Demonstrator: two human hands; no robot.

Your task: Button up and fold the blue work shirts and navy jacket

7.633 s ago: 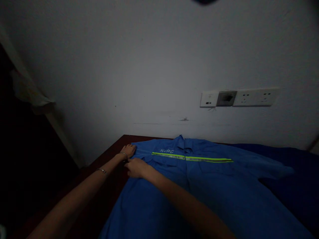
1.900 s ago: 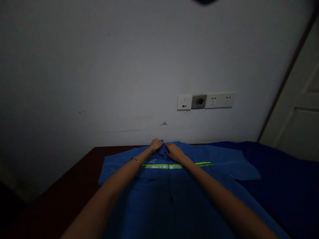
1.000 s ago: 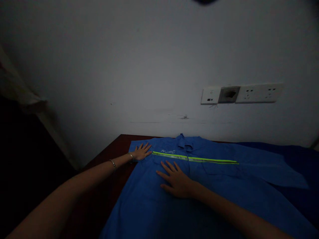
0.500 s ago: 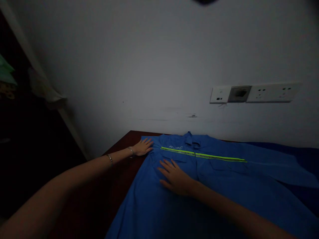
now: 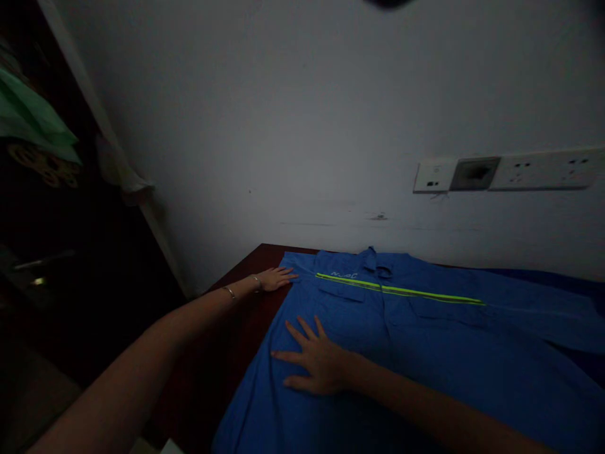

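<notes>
A blue work shirt (image 5: 406, 340) with a yellow-green reflective stripe across its chest lies spread flat on a dark brown table (image 5: 236, 302), collar toward the wall. My left hand (image 5: 276, 278) lies flat with its fingers stretched out at the shirt's left shoulder edge; thin bracelets circle that wrist and forearm. My right hand (image 5: 314, 362) rests palm down with spread fingers on the shirt's left front panel, below the chest pocket. Neither hand holds anything.
A white wall rises right behind the table, carrying a row of sockets and a switch (image 5: 505, 173). Darker blue fabric (image 5: 574, 284) lies at the far right beyond the shirt. At the left are a dark opening, a pale curtain (image 5: 118, 170) and green cloth (image 5: 33, 120).
My right hand has slid down the shirt front toward me, still flat. My left hand has stayed at the shoulder edge. The view has swung further to the left.
</notes>
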